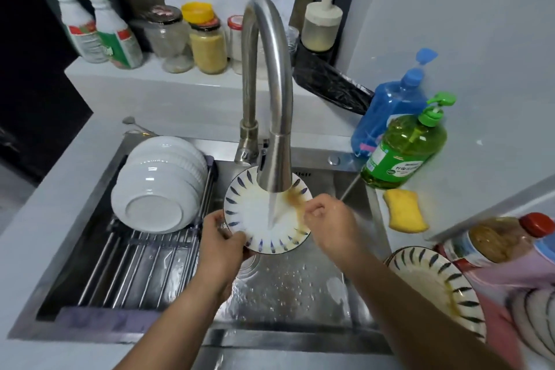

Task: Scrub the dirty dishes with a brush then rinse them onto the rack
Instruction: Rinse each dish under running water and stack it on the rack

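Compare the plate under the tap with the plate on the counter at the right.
The plate under the tap is held tilted by the left hand and right hand, with water running on it; the plate on the counter lies untouched and out of the stream. The held plate shows brown smears near its right edge; the other shows yellowish residue. Both have white centres and dark dashes round the rim.

Faucet (271, 105) above plate (258, 219); open rack (135, 267) left.

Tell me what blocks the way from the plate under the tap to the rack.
Nothing visible blocks it. The plate, held by the left hand and right hand, sits just right of the rack; stacked white bowls fill its far end, the near bars are free.
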Demonstrator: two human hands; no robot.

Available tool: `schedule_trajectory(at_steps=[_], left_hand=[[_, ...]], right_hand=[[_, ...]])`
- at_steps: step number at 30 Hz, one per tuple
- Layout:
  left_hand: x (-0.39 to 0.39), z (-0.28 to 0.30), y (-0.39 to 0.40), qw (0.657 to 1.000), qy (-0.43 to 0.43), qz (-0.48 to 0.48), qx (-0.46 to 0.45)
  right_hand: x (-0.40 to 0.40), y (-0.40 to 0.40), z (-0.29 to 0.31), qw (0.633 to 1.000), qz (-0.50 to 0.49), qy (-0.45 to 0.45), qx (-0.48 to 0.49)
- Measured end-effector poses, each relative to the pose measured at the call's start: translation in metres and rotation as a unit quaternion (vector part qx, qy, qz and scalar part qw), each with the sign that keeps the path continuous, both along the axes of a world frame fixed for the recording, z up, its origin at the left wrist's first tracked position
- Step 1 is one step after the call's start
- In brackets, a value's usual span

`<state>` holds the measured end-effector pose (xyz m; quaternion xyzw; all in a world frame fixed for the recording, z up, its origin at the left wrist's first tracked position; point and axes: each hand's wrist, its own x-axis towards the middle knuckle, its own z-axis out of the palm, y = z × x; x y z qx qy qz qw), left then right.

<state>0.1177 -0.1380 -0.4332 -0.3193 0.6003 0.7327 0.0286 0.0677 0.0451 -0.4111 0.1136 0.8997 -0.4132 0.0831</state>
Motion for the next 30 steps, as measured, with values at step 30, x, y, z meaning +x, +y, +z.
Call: schedule_trajectory(at_steps=[30], left_hand=[[-0.008,0.012,-0.034,0.993,-0.053,-0.105,0.033]], right_hand=[[0.001,-0.012,-0.013,0.969,0.018,-0.194,-0.151]])
